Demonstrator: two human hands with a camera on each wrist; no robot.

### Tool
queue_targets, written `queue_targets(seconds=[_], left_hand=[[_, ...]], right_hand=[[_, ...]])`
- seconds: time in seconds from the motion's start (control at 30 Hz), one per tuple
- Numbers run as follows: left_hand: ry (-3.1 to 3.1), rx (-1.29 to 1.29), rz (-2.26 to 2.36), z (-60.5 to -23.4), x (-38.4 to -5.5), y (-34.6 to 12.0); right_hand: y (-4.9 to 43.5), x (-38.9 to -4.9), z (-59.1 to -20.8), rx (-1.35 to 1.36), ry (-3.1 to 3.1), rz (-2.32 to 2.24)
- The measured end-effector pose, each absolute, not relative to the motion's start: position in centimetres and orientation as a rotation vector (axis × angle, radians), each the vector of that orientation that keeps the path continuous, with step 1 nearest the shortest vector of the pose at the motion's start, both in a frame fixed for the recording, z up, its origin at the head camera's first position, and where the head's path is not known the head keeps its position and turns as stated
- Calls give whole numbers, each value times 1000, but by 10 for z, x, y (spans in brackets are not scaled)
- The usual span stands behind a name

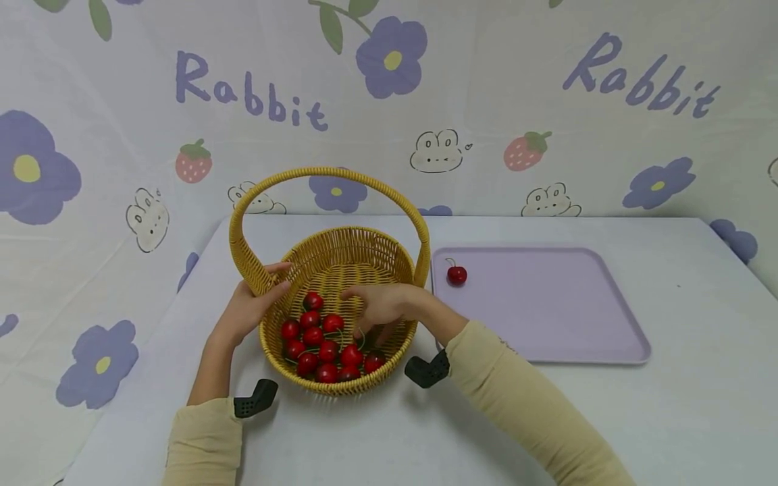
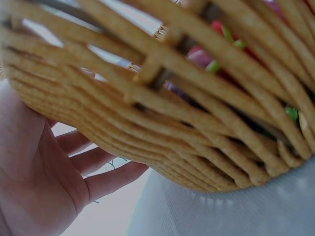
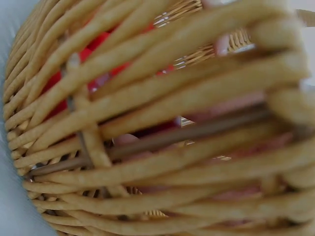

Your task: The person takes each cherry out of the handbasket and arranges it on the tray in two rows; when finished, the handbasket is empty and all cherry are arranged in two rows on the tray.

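Note:
A yellow woven basket (image 1: 343, 388) with a tall arched handle stands on the table, tipped a little toward the camera. Several dark red cherries (image 1: 313, 336) with green stems lie in its near left part. My left hand (image 1: 249, 304) grips the basket's left rim at the foot of the handle, thumb over the edge; in the left wrist view its fingers (image 2: 110, 179) run along the outside of the weave. Inside the basket, my right hand (image 1: 389, 304) reaches down among the cherries at the right. Whether its fingertips hold a cherry is hidden; the weave blocks the right wrist view.
A flat lilac tray (image 1: 547, 354) lies right of the basket, with one stemmed cherry (image 1: 457, 275) near its far left corner. My right forearm passes over the tray's near left corner. A printed cloth (image 1: 474, 94) hangs behind the white table (image 1: 687, 405).

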State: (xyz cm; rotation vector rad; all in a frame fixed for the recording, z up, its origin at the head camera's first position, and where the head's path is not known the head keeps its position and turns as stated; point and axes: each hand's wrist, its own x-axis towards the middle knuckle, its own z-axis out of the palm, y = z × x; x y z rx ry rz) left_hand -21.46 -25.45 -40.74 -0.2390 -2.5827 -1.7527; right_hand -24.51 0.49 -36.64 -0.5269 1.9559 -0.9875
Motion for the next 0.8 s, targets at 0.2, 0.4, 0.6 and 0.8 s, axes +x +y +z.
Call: queue_targets(seconds=[0.2, 0.4, 0.6, 0.8], left_hand=[[-2577, -246, -1754, -408, -215, -254], [-2582, -230, -1761, -408, -214, -255], [-2581, -236, -1755, -407, -214, -255], [-2587, -245, -1747, -407, -214, -254]], right_hand=[[12, -244, -359, -602, 1904, -1046], [17, -244, -357, -674, 1873, -1106], [17, -241, -360, -741, 1895, -1038], [14, -238, -362, -791, 1971, -961]])
